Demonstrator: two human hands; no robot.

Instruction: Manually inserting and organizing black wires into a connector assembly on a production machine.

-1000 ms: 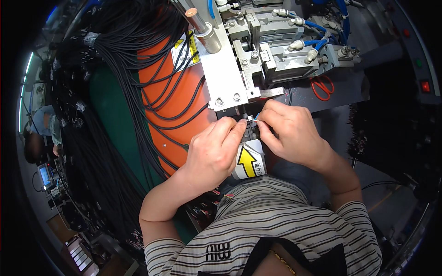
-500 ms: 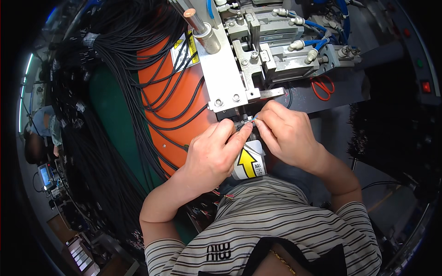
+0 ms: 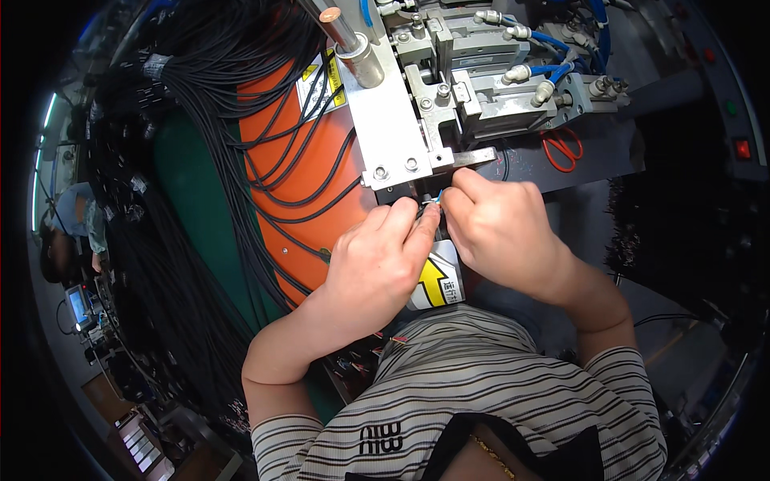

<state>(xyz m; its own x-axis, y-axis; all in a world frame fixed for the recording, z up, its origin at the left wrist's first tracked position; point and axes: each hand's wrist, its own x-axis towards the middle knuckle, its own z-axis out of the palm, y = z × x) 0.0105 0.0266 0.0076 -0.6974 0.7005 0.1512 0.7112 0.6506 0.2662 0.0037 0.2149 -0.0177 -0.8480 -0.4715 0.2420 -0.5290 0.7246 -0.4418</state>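
Observation:
At the front of a metal fixture plate (image 3: 385, 132), my two hands meet fingertip to fingertip. My left hand (image 3: 373, 260) is closed, thumb and forefinger pinching the end of a cable whose thin wires (image 3: 433, 200) show whitish and blue at the tips. From the other side my right hand (image 3: 501, 232) is closed too, with its curled fingers on a thin blue wire. The fingers cover most of the wires and the slot below the plate. Just beneath my hands is a white label with a yellow arrow (image 3: 434, 282).
Bundles of black cables (image 3: 208, 120) spread over an orange panel (image 3: 301, 168) and a green surface (image 3: 192, 184) at left. Pneumatic cylinders (image 3: 509, 108) with blue hoses stand behind. Red-handled scissors (image 3: 561, 151) lie at right. Another person (image 3: 80, 216) is at far left.
Both hands have shifted slightly forward, closer to the fixture plate. My right hand has rolled inward and its fingers are curled more tightly around the wire.

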